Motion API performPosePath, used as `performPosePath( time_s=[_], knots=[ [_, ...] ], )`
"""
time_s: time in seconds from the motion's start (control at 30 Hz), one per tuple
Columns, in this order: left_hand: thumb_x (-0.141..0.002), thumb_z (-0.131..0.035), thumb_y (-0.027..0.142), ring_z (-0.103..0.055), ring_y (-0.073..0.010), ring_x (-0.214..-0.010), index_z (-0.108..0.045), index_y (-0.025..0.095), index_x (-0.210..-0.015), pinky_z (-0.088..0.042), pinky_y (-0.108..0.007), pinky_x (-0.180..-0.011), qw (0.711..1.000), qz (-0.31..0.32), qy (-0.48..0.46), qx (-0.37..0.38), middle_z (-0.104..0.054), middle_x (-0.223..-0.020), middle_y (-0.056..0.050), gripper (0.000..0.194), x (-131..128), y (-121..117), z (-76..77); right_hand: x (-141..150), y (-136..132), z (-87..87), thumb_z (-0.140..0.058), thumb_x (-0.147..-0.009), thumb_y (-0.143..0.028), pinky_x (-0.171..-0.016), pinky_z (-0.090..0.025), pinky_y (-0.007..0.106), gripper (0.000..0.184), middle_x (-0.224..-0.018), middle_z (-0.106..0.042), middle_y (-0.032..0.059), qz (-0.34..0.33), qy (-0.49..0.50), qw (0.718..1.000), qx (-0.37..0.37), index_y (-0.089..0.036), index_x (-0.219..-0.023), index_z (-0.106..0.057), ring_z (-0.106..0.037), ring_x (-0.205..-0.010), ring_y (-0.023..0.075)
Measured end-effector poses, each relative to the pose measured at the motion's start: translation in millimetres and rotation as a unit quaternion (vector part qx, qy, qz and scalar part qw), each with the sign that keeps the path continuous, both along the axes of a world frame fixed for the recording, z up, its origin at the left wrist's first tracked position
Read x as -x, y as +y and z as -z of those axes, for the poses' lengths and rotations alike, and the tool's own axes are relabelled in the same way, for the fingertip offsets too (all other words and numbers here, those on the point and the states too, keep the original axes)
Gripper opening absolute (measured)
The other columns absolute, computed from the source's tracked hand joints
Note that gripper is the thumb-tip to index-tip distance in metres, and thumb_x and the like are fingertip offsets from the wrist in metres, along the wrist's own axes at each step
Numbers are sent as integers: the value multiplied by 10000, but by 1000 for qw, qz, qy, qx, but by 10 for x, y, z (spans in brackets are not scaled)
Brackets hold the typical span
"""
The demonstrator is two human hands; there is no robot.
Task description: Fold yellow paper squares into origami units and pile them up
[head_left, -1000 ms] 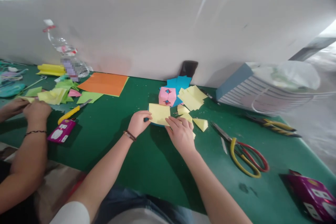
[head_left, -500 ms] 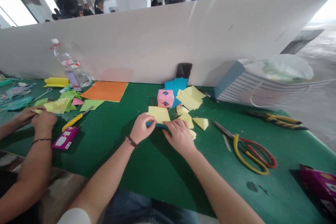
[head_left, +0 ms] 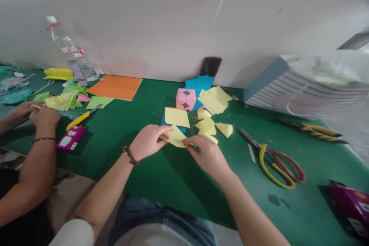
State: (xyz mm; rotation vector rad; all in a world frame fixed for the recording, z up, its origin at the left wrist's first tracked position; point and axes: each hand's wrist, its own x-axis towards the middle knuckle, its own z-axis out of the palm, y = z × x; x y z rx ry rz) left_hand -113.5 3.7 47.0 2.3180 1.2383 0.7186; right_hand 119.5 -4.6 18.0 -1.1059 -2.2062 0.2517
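Observation:
Between my left hand (head_left: 147, 142) and my right hand (head_left: 207, 155) is a folded sheet of pale yellow paper (head_left: 175, 138), pinched at both ends and raised slightly off the mat. Just above it, a pale yellow paper square (head_left: 177, 117) lies on a blue paper sheet (head_left: 170, 125). Beyond them sit a pink origami cube (head_left: 186, 99) and a stack of yellow paper (head_left: 215, 100). Small folded yellow pieces (head_left: 206, 126) lie beside my right hand. At the left, a co-worker's hands (head_left: 44, 118) hold something small.
The green work mat (head_left: 161, 184) carries an orange sheet (head_left: 115, 87), a yellow utility knife (head_left: 79, 120), red-and-yellow scissors (head_left: 276, 169), pliers (head_left: 311, 132) and a purple box (head_left: 348, 207). A striped bag (head_left: 302, 96) sits at the right, and a white partition (head_left: 173, 27) stands behind.
My hands have drawn back toward me with a yellow sheet between them, uncovering the yellow square and blue paper. The view has also tilted slightly.

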Motion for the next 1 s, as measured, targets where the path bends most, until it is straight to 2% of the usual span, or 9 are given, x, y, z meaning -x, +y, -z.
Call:
performPosePath(
  time_s=[0.07,0.17,0.27,0.33,0.53,0.73,1.0],
  knots=[
    [-828,-640,107,-685,-190,-903,-588,231,-1161,-528,-350,-860,1000,-16,24,1,-736,-909,10,360,48,-245,36,-37,-185,-21,-557,-843,-113,-692,-515,281,136,-823,-714,15,-33,-14,999,41,-220,-823,-640,-659,-757,158],
    [-875,-592,115,-669,-172,-877,-579,241,-1138,-489,-400,-962,999,-34,13,-4,-725,-897,23,291,54,-661,205,-54,-477,42,-542,-857,-110,-721,-519,309,139,-849,-714,29,-41,-15,996,74,-214,-829,-629,-665,-809,176],
    [-897,-567,131,-661,-157,-857,-558,239,-1158,-483,-398,-981,997,-79,-18,16,-713,-895,17,282,7,-985,402,-33,-707,154,-523,-900,-153,-674,-513,289,128,-798,-695,28,-19,1,995,94,-211,-856,-629,-654,-755,164],
    [-906,-563,160,-649,-166,-877,-565,236,-1146,-496,-394,-959,993,-115,-29,16,-703,-907,-1,252,-32,-1094,486,-10,-791,222,-525,-920,-199,-656,-510,277,106,-787,-687,26,14,13,995,101,-209,-907,-629,-645,-728,157],
    [-928,-515,166,-616,-189,-991,-503,238,-1286,-532,-337,-835,986,-165,-25,15,-656,-1101,-61,365,-129,-1047,539,78,-801,363,-489,-943,-247,-644,-499,282,212,-761,-673,24,96,13,992,80,-190,-1114,-602,-621,-674,159],
    [-931,-454,97,-590,-151,-876,-617,239,-1136,-496,-335,-842,988,-148,16,-27,-598,-1137,-73,298,-165,-1021,564,133,-775,409,-480,-948,-238,-675,-478,294,211,-867,-661,60,101,-33,993,44,-214,-1030,-673,-618,-750,166],
    [-930,-404,80,-571,-187,-895,-637,199,-1091,-466,-364,-832,988,-138,69,-32,-593,-1116,-97,307,-224,-1042,554,155,-772,421,-482,-951,-231,-670,-467,308,224,-838,-641,65,104,-54,992,48,-201,-1051,-681,-602,-741,170]
  ],
)
